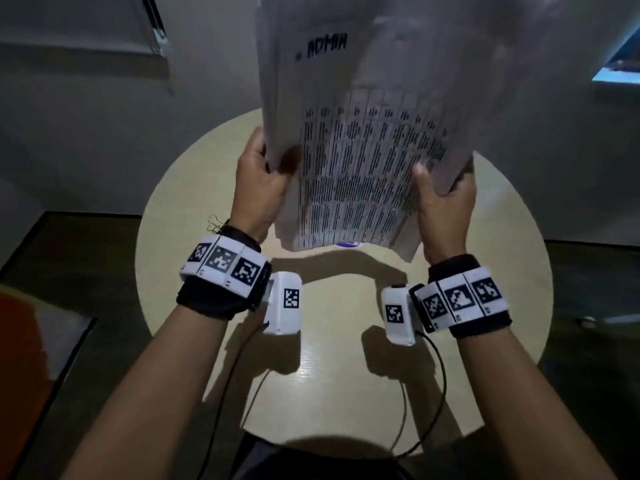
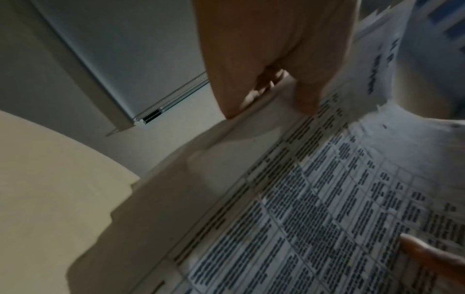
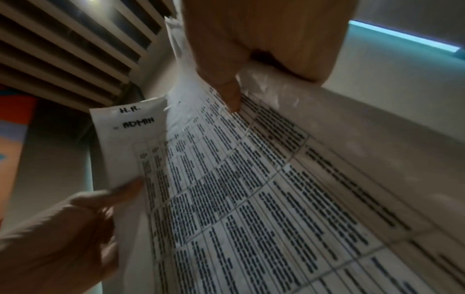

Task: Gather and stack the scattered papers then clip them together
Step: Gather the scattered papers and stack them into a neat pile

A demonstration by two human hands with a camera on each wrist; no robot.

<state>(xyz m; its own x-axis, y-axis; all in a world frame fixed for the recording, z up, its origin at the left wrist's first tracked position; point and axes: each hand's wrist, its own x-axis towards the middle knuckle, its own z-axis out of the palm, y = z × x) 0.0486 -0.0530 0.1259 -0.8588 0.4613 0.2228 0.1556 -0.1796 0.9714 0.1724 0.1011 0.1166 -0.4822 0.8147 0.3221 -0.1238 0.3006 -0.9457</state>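
Upright between both hands, the papers stand lifted above the round desk. Left hand grips their left edge, right hand the right, thumbs in front and fingers curled behind. Front sheet carries a printed table and handwritten "ADMIN". Top edges are cut off; a purple object beneath is mostly hidden.

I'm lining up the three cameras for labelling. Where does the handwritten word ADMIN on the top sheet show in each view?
Head: ADMIN sits top centre on the raised stack of papers, reading mirrored.
Left wrist: blurred handwriting runs along the far right edge, too smeared to read.
Right wrist: ADMIN lies left of centre, under "H.R.".
Shared landmark: the printed table grid, between the left hand and right hand.
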